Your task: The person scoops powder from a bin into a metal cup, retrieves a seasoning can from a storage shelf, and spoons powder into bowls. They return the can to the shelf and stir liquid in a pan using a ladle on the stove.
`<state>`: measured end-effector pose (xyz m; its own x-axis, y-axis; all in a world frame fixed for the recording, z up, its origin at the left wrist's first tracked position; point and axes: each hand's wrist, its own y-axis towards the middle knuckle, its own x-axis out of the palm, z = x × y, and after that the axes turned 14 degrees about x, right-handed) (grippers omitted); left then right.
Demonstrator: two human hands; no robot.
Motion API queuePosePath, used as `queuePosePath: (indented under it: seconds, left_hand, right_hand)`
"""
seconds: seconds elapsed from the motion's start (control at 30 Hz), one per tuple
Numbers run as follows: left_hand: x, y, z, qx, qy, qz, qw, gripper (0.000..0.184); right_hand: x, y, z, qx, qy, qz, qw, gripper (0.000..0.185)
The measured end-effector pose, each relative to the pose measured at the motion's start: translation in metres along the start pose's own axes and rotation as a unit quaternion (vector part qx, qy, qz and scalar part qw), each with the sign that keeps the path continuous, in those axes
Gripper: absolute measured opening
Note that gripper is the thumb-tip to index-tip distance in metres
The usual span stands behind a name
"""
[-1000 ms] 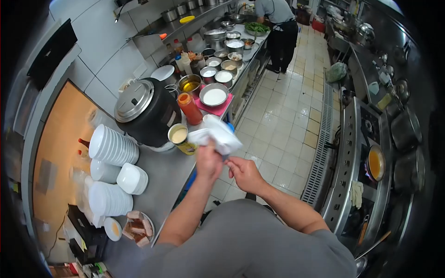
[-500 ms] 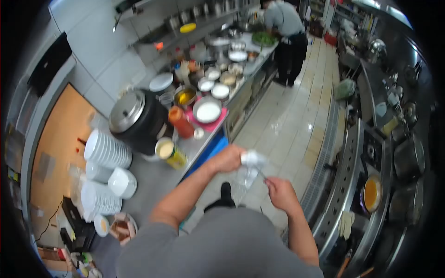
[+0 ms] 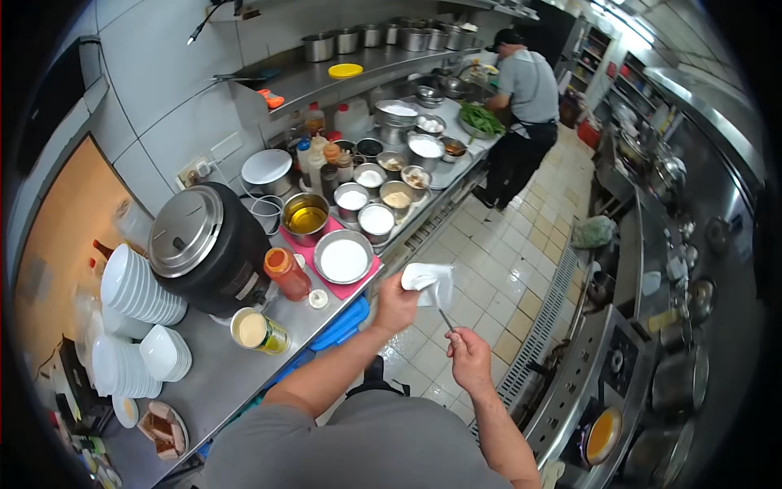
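Observation:
My left hand (image 3: pixel 396 306), in the middle of the view, is closed on a crumpled white sheet (image 3: pixel 432 281). Its right part looks thin and half see-through; whether it is cloth or plastic I cannot tell. My right hand (image 3: pixel 470 359) pinches the slim metal handle of a utensil (image 3: pixel 445 320). The far end of that utensil meets the white sheet and is hidden there. Both hands are in the air over the aisle, just right of the counter's edge. Nearest on the counter are a bowl of white powder (image 3: pixel 343 257) and an orange-red squeeze bottle (image 3: pixel 287 275).
Left, the steel counter (image 3: pixel 236 371) carries stacked white bowls (image 3: pixel 138 285), a black soup warmer (image 3: pixel 213 248), an open can (image 3: pixel 259 332) and several seasoning bowls. A pan (image 3: pixel 604 436) of orange liquid sits on the stove at right. Farther up the tiled aisle, a co-worker (image 3: pixel 528 102) bends over leafy greens (image 3: pixel 481 119).
The camera view has swung, so the counter now lies farther left and the stove lower. Both hands keep their hold; the white sheet shows more sharply and spread out.

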<state>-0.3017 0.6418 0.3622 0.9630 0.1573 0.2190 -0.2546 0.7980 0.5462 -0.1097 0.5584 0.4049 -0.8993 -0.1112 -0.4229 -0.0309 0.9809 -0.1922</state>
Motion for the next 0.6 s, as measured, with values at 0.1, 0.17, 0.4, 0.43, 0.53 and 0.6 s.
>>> queuePosePath:
  seconds: [0.1,0.17,0.4,0.43,0.53,0.6]
  left_hand:
    - [0.041,-0.003,-0.023,-0.201,-0.056,0.065,0.976,0.023]
    - [0.059,-0.009,-0.033,-0.272,-0.103,0.084,0.953,0.023]
    - [0.040,0.049,-0.040,-0.166,-0.066,0.181,0.967,0.029]
    - [0.047,0.049,-0.045,-0.178,-0.061,0.182,0.965,0.028]
    - [0.058,0.050,-0.045,-0.214,-0.079,0.229,0.946,0.027]
    - [0.055,0.063,-0.042,-0.076,0.019,0.296,0.952,0.026]
  right_hand:
    - [0.021,0.029,0.002,0.172,0.171,-0.038,0.969,0.020]
    - [0.015,0.054,0.003,0.188,0.197,-0.037,0.961,0.020]
    - [0.002,0.119,0.000,0.148,0.096,-0.162,0.971,0.019]
    - [0.001,0.132,-0.009,0.151,0.116,-0.184,0.964,0.020]
    - [-0.013,0.162,-0.014,0.153,0.115,-0.259,0.947,0.022]
    - [-0.034,0.177,-0.012,0.150,0.075,-0.318,0.933,0.019]
